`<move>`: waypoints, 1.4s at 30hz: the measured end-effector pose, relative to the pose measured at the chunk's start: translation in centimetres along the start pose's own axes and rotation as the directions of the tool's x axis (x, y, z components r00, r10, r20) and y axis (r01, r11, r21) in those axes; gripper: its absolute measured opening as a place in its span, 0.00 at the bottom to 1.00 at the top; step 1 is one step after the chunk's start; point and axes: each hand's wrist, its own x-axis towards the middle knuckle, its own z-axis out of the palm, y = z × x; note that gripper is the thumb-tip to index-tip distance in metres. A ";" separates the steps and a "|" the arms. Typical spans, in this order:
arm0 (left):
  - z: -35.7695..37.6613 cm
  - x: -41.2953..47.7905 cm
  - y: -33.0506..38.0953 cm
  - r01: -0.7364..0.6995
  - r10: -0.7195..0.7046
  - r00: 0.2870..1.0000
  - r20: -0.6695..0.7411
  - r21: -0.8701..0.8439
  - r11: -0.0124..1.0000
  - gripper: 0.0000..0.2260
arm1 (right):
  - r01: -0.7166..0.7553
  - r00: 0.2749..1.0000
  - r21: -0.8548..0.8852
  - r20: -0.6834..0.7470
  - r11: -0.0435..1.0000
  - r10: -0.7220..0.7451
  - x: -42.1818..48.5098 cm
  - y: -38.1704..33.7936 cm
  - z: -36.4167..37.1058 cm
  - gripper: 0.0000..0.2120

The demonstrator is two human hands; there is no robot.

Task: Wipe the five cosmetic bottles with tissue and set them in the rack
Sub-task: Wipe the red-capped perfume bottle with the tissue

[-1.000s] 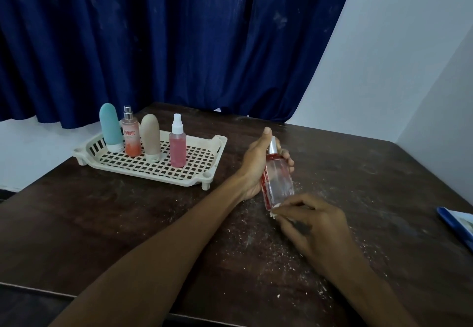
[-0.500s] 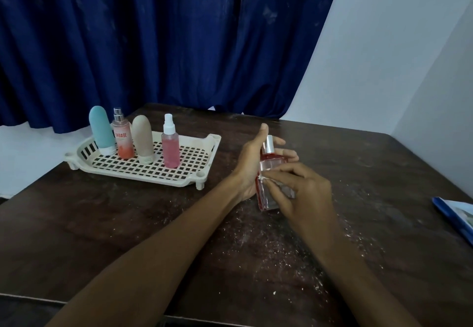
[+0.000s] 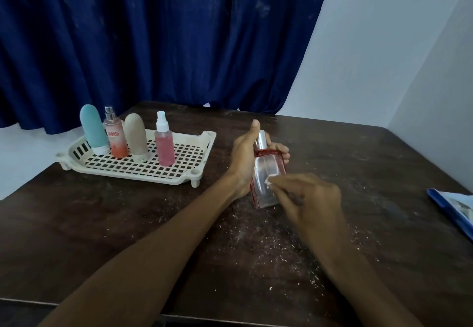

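A: Left hand [image 3: 245, 157] clamped around clear glass bottle [image 3: 267, 178], upright on the table [image 3: 128, 224], right of the rack [image 3: 199, 173]. Right hand [image 3: 311, 198] pinched on a tissue scrap [image 3: 270, 181] against the glass.

B: Could slip if that rubbing outweighs the hold. Glass, likely slick.

A: 4 bottles [image 3: 165, 147] already racked, far left. Free room at the rack's right end.

B: Might topple the pink one if set down too close.
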 end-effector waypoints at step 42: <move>-0.5 -0.2 0.9 -0.057 0.051 0.994 0.098 0.055 0.997 0.21 | -0.273 0.962 0.102 0.002 0.957 0.275 1.6 0.9 -0.4 0.07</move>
